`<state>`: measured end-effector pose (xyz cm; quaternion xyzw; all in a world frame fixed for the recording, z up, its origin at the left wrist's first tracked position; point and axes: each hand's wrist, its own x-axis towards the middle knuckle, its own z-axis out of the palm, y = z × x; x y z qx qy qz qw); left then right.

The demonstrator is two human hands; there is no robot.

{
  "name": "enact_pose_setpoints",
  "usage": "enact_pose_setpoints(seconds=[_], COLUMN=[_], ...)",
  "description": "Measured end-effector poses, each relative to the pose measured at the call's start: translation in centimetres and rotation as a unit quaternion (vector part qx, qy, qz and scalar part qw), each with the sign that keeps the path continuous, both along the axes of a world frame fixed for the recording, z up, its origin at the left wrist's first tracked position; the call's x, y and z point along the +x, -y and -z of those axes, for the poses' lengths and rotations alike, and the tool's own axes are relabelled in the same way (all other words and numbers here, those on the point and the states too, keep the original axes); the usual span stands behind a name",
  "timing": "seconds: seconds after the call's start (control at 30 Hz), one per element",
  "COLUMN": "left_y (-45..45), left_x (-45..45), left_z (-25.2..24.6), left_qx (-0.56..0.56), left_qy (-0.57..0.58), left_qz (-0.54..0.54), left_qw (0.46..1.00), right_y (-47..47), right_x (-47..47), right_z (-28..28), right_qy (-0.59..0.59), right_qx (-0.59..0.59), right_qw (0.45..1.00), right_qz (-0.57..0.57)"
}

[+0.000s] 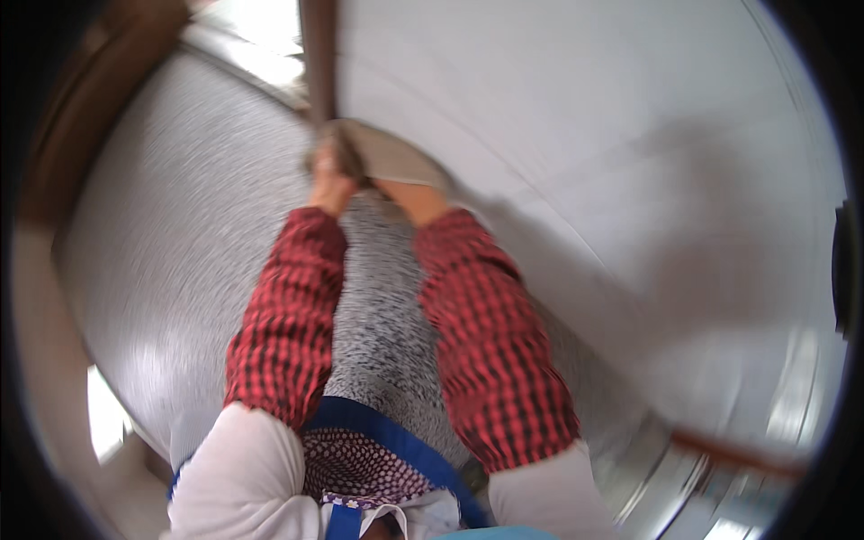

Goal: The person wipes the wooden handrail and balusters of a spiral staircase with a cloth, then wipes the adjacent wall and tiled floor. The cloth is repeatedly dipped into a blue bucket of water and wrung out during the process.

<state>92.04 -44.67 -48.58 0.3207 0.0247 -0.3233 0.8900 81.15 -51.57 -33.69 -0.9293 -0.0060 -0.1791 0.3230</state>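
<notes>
Both my arms reach forward in red-and-black checked sleeve covers. My left hand [329,177] is closed around the darker left edge of a tan, cloth-like item [391,154], beside the foot of a brown post [320,61]. The same item lies over my right hand [413,197], hiding its fingers; only the part near the wrist shows, so its grip cannot be told. Motion blur hides what the item is exactly.
A speckled grey floor [196,223] lies below and to the left. On the right stands a large pale panelled surface [607,135] with shadows on it. Brown framing [88,115] curves along the left. A reddish-brown bar [736,453] is at lower right.
</notes>
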Motion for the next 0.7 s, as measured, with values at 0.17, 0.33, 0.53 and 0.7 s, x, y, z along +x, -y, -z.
enact_pose_setpoints(seconds=[0.17,0.33,0.53,0.7], left_y=[4.7,7.4,14.8,19.0], left_x=[-12.6,-25.1,-33.7,-55.6], left_z=[-8.5,-11.4,0.8,-5.6], left_qx=[0.012,0.017,-0.123,-0.011], left_qy=[-0.158,-0.203,-0.319,-0.312], left_qz=[0.114,0.259,0.43,0.509], left_qw=[0.981,0.944,0.835,0.802], right_y=[2.7,5.1,10.5,13.0], right_x=[-10.1,-26.0,-41.4,-59.8], right_z=[-1.0,-8.8,-12.5,-15.5], right_qy=[-0.011,-0.268,-0.223,-0.277], right_qx=[-0.1,-0.023,0.107,0.416], right_qw=[0.984,0.957,0.955,0.809], right_qz=[0.147,0.112,0.164,0.309])
